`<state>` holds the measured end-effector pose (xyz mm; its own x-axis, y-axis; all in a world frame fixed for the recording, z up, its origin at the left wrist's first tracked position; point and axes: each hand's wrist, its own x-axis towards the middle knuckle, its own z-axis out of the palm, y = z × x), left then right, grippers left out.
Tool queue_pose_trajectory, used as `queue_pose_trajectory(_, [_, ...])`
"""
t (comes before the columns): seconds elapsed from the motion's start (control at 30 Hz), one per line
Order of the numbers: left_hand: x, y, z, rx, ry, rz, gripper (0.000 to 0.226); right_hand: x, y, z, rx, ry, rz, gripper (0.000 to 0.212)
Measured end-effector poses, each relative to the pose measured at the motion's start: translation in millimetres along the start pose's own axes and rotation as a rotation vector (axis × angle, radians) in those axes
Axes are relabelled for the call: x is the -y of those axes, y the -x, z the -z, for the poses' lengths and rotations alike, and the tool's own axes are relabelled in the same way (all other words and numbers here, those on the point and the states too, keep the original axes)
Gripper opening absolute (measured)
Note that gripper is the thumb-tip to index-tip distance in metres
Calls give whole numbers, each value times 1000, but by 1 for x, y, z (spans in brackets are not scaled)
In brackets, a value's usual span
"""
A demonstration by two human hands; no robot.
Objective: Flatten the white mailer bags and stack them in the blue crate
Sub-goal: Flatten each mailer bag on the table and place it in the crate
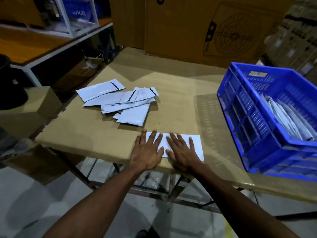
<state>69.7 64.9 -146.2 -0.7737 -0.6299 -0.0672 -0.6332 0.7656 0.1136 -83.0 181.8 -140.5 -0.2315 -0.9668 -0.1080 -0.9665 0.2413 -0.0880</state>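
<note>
Desk [171, 79] topped with brown cardboard sheet, metal folding frame visible beneath. Large cardboard boxes [197, 26] stood along the far edge. Shelving [56, 42] at far left held a white-framed case with something blue inside, blurred. Dark round object [10, 83] at left edge, beside a small brown box [39, 103].

Loose pile of white mailer bags [120, 102] lay mid-desk, overlapping at odd angles, some showing black seal strips. Blue crate [267, 121] sat at the right side of the desk, well apart from the pile; several white bags [288, 121] already lay inside it, leaning against one another.

One mailer bag [195, 143] lay flat at the near edge of the desk, nothing between it and the crate. Left hand [147, 152] and right hand [181, 152] were both pressed palm-down on it, side by side, fingers straight and spread wide, gripping nothing. The left hand covered the bag's left end, its outer fingers reaching onto bare cardboard.
</note>
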Motion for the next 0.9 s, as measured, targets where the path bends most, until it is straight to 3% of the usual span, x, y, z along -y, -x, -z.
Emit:
queue_pose_trajectory(0.23, [9,7,-6,-22,-9,-12,81,-38,11,-4,-25,-26,-148,74])
queue_pose_trajectory(0.33, [10,5,-7,-10,-2,-14,76,-41,13,-1,49,-95,-204,78])
queue_pose_trajectory(0.4, [12,1,-7,7,1,-24,73,-39,19,0,-65,-135,-106,81])
queue_pose_trajectory(0.5, [14,-12,-1,60,22,-46,70,-38,29,-1,-243,-181,117,59])
queue_pose_trajectory(0.63, [16,-22,5,107,63,-61,71,-37,23,3,-289,-212,99,23])
queue_pose_trajectory(0.8, [16,-11,3,-1,112,-106,87,-32,11,4,-339,-86,77,19])
queue_pose_trajectory(0.9, [17,-7,3,-137,153,-139,76,-35,5,9,-409,-12,87,14])
